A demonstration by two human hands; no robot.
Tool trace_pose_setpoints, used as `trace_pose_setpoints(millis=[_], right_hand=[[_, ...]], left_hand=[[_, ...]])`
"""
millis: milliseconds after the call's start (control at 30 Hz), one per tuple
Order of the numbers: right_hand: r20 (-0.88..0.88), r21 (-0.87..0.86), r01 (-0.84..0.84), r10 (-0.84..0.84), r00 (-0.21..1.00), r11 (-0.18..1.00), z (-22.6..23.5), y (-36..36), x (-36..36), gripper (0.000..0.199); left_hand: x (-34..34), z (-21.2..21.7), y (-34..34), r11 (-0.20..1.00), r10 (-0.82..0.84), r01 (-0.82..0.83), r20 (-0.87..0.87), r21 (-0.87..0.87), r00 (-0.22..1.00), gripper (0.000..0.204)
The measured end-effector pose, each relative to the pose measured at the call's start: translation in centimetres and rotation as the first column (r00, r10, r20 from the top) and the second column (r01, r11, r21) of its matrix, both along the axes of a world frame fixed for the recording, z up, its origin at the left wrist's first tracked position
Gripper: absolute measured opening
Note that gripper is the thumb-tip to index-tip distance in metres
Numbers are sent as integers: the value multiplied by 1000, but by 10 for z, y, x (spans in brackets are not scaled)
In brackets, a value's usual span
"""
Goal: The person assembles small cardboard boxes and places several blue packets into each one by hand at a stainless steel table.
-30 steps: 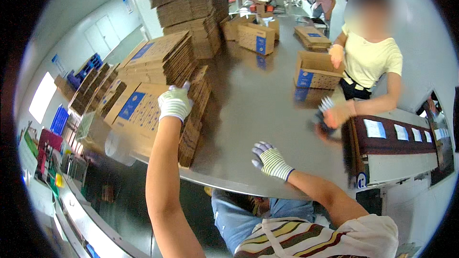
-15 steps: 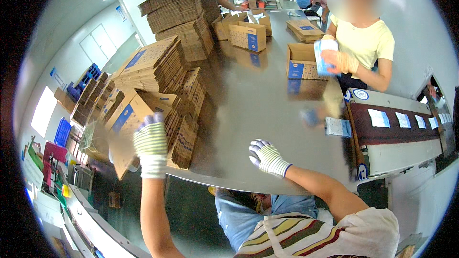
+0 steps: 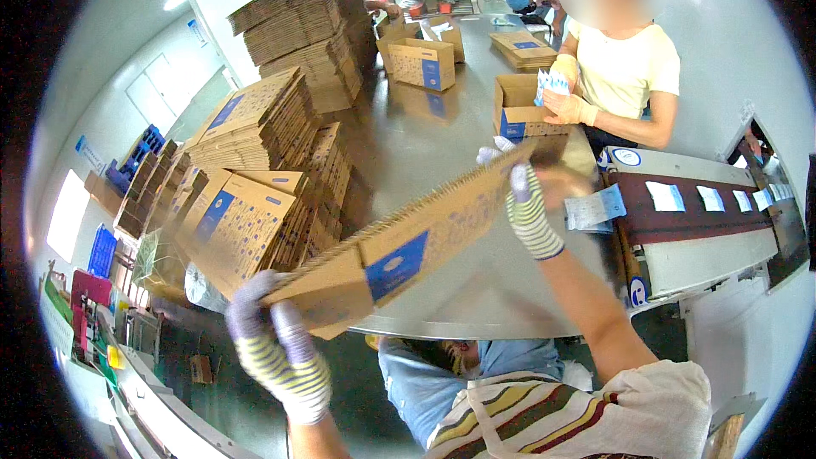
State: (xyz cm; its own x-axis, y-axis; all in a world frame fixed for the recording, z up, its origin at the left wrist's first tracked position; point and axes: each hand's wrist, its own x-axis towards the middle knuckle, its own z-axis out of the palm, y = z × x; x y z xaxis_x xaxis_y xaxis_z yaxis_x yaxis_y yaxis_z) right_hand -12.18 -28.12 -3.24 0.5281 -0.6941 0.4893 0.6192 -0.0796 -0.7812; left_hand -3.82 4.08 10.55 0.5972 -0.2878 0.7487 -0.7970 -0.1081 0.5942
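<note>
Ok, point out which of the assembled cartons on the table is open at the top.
The open carton in front of the person in yellow; its flaps stand up, while the closed carton farther along is shut.

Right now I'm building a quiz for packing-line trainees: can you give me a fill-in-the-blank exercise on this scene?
1. Both gloved hands, the left hand and the right hand, hold one flattened ____ box.
2. The printed panel on that box is ____ in colour.
3. The table under it has a shiny ____ top.
4. The person across the table wears a ____ shirt.

Missing words: cardboard; blue; metal; yellow
</note>
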Motion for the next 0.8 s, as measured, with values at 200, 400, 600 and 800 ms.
trace_pose_setpoints(millis=[200, 400, 600, 800], right_hand=[[-142, -128, 136, -153, 978, 983, -10, -16, -31, 47], [-192, 78, 172, -154, 969, 982, -21, 14, -31, 29], [-298, 30, 35, -24, 954, 999, 5, 42, -22, 27], [-321, 7, -15, 17, 947, 1000, -2, 24, -15, 29]], left_hand=[[14, -48, -19, 938, -345, 306, -345, -163, 873, 17], [27, -98, -40, 942, -313, 178, -557, -285, 769, 10], [39, -109, -37, 929, -117, -127, -598, -349, 793, 15], [53, -109, -32, 979, -163, 53, -599, -197, 784, 21]])
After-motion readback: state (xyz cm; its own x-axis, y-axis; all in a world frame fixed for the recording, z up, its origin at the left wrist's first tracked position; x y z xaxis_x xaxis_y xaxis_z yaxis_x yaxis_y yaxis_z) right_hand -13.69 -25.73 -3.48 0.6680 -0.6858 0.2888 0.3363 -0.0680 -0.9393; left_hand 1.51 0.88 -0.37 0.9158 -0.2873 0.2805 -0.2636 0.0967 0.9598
